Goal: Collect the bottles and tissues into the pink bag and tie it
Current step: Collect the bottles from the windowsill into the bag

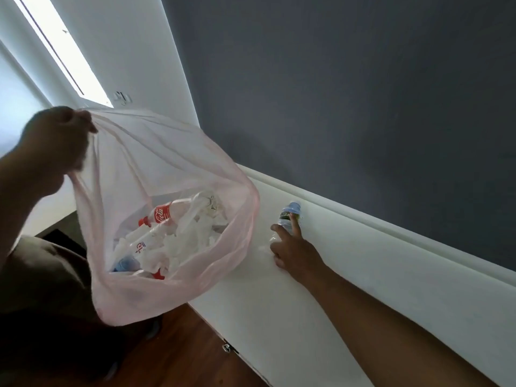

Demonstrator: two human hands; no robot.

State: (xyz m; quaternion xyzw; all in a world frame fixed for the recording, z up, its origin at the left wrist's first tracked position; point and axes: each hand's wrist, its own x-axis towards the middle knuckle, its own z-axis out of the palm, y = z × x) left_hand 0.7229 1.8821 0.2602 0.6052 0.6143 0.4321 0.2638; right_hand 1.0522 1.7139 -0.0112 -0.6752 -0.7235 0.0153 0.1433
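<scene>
My left hand (60,143) grips the bunched rim of the pink bag (178,280) and holds it up, mouth open toward me. Inside lie a cola bottle with a red label (164,215), other clear bottles and crumpled white tissues (190,238). To the right, a clear water bottle with a blue cap and green label (290,216) lies on the white surface (321,317) by the wall. My right hand (290,247) is on this bottle, fingers curled round its body.
The white surface runs along a dark grey wall (363,93) with a white moulding (391,227). Brown wooden floor (195,344) shows below the bag. A bright window strip (64,48) is at the upper left. A metal hinge (227,347) sits on the surface's edge.
</scene>
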